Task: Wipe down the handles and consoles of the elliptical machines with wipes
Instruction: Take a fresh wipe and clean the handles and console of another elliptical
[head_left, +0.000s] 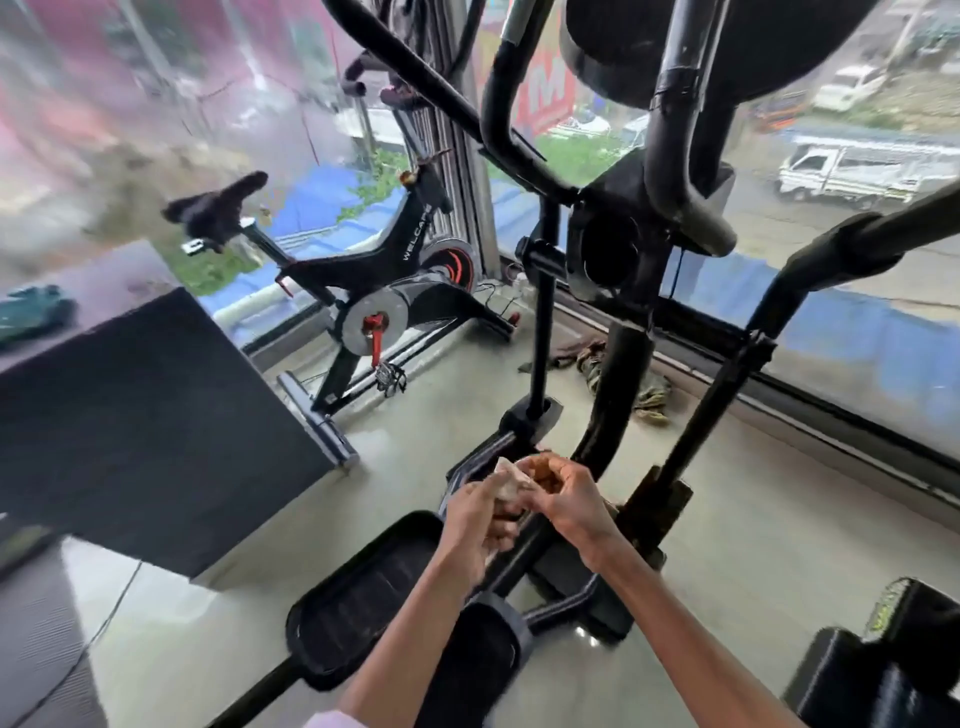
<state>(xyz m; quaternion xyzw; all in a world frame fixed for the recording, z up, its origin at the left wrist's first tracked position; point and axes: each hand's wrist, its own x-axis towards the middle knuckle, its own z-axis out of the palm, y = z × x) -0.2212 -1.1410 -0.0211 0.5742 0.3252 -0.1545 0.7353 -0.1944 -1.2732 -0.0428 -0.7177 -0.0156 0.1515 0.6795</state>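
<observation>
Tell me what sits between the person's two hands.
In the head view, a crumpled white wipe sits between the left hand and right hand; both hold it above the black elliptical footplate.

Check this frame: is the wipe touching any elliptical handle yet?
Apart. The head view shows the wipe held between the left hand and right hand, low over the pedals, well below the handles.

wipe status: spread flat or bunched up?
Bunched up. The wipe shows as a small crumpled white wad pinched between the left hand and right hand, held in front of the elliptical, not on it.
</observation>
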